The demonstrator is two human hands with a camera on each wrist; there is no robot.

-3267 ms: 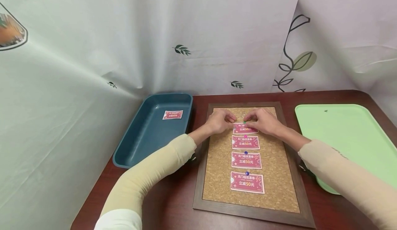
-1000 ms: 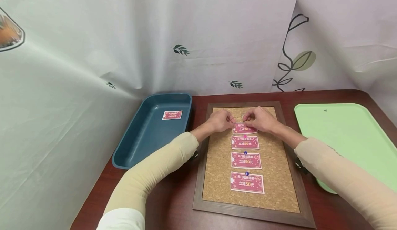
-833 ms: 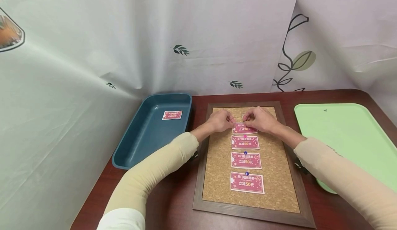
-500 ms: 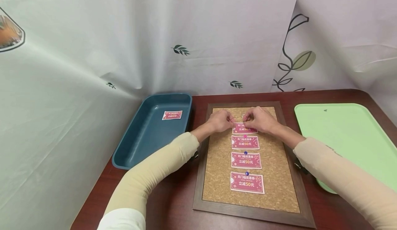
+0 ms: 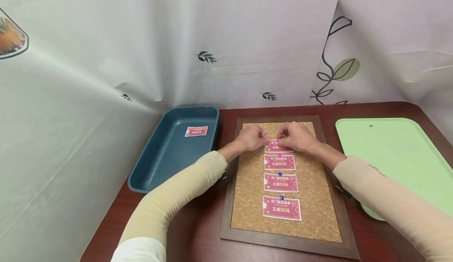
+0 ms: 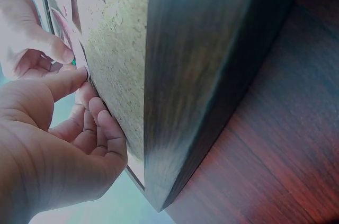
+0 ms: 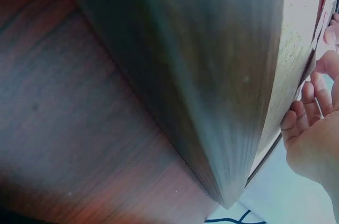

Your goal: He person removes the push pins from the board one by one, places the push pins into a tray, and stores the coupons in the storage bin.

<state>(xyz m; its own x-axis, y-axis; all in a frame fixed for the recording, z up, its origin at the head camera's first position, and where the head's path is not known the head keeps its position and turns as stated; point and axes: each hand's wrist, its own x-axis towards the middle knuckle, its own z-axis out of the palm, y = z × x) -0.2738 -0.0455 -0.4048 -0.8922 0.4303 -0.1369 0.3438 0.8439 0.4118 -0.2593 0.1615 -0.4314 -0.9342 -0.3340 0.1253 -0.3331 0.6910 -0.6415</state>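
The left hand (image 5: 252, 138) has thumb and forefinger together on the left end of the top coupon (image 5: 278, 148), whose edge, in the left wrist view, curls up from the cork board (image 5: 251, 207). Just beside it, the right hand (image 5: 298, 137) has its fingertips together too, pinching a green pushpin (image 6: 74, 62) at that coupon's upper edge; whether the point is in the cork cannot be told. The top coupon thus lies right between the two hands, partly covered by the right one. Nearer the person than the hands, three more coupons run down the board in a column: the first, with a pink pushpin (image 5: 279, 155), just below the held one, then one with a blue pushpin (image 5: 280, 174), and farthest from the hands another with a second blue pushpin (image 5: 281, 197). Left of the left hand, a dark blue tray (image 5: 152, 171) stands on the desk (image 5: 198, 226) with a single loose coupon (image 5: 196, 131) inside it. Right of the right hand lies a light green tray (image 5: 385, 148), with the right sleeve (image 5: 385, 191) across part of it.
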